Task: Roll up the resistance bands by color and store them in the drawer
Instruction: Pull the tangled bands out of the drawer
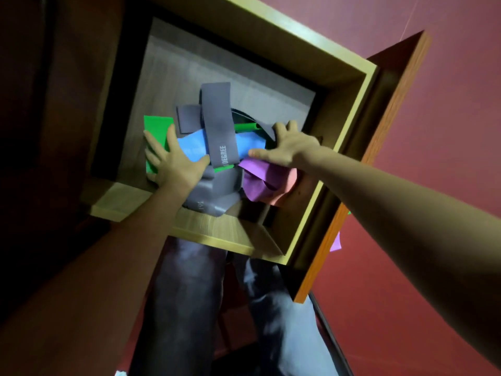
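A tangled heap of resistance bands lies inside the open wooden drawer [320, 169]. A grey band [219, 123] printed with white letters crosses over a blue band [192, 149]. A green band [157, 130] lies at the left, a purple band [257, 176] and a pink band [284, 191] at the right. My left hand [173, 162] lies spread on the green and blue bands. My right hand [288, 146] is spread over the right side of the heap, its thumb on the blue band. Neither hand's fingers are curled round a band.
The drawer's pale rim [217, 234] is pulled out above my legs [189, 308] in dark trousers. An orange-brown cabinet panel [360, 185] stands to the right, with a bit of purple band [335, 242] behind its edge. The red floor [420, 294] spreads to the right.
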